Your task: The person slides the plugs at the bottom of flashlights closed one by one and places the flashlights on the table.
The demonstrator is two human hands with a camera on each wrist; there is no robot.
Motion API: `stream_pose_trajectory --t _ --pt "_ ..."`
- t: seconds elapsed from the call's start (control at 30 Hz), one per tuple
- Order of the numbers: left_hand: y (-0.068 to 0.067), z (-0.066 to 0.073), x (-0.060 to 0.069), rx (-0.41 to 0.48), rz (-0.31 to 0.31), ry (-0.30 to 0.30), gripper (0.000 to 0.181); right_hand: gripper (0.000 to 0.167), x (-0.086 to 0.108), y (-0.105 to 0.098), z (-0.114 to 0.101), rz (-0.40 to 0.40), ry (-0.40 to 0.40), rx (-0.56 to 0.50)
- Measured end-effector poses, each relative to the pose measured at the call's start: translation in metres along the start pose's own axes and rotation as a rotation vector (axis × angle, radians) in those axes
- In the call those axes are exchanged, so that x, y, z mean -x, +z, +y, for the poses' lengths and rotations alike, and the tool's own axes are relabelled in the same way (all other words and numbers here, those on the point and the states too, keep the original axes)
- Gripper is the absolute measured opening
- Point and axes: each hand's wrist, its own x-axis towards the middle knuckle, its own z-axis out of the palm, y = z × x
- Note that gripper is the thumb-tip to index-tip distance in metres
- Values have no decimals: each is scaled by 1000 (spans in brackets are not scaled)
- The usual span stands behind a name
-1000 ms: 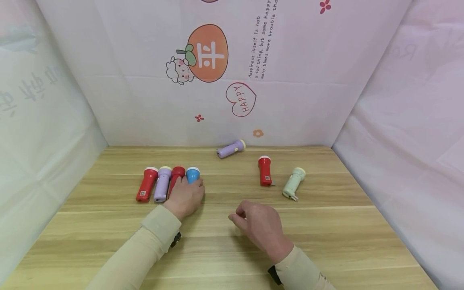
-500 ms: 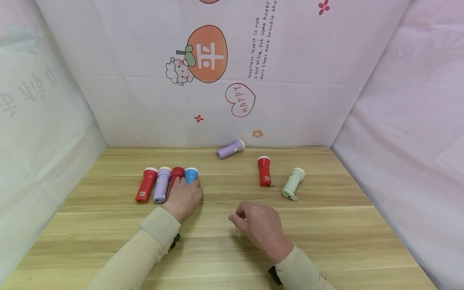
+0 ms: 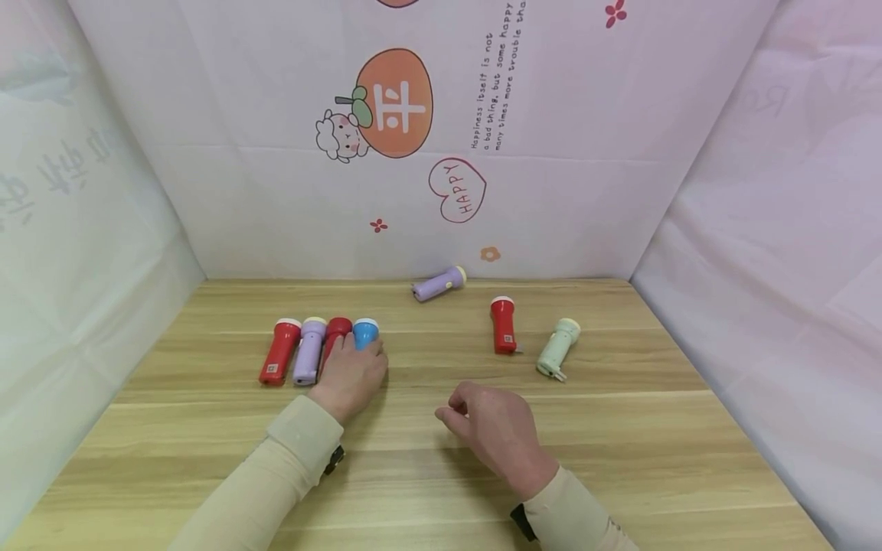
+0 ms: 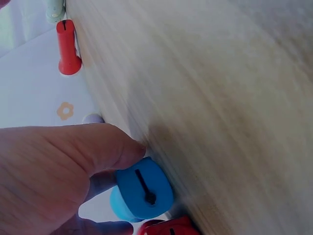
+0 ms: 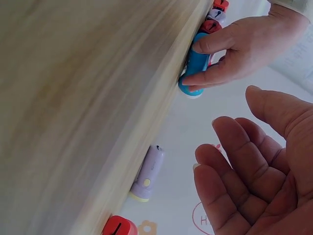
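Note:
At the right end of a row of flashlights, my left hand (image 3: 350, 379) grips a blue flashlight (image 3: 366, 332), its lower part hidden by the fingers. In the left wrist view my thumb lies against the blue flashlight (image 4: 146, 191). Beside it is a dark red flashlight (image 3: 338, 329), partly under the same hand, then a purple flashlight (image 3: 310, 353) and a red flashlight (image 3: 280, 353) with a white rim. My right hand (image 3: 498, 432) hovers over the table with loosely curled fingers and holds nothing; the right wrist view shows its bare palm.
A second purple flashlight (image 3: 439, 285) lies at the table's back edge. Right of it are another red flashlight (image 3: 504, 327) and a pale green flashlight (image 3: 557, 350). Printed white cloth (image 3: 551, 207) stands behind the wooden table (image 3: 413, 490) and along both sides.

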Motion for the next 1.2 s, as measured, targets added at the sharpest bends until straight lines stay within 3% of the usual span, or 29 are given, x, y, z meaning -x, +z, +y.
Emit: stream_pose_trajectory --t 0.1,0.37,0.47,0.6,0.8,1.2 --pt "-1 1 1 19 0 9 13 21 -2 -1 -1 -6 -7 1" --pt "-3 5 2 104 -91 -7 27 22 -7 -1 -1 2 -8 16" --pt "-5 7 5 122 -80 -13 30 23 -10 -2 0 27 -16 25" --pt "-12 12 12 144 -22 -4 34 28 -18 -6 5 57 -14 46" --pt "-19 23 28 149 77 16 43 38 -36 -12 17 20 44 48" --pt "-28 31 55 162 73 -31 58 49 -86 -13 42 2 60 112"
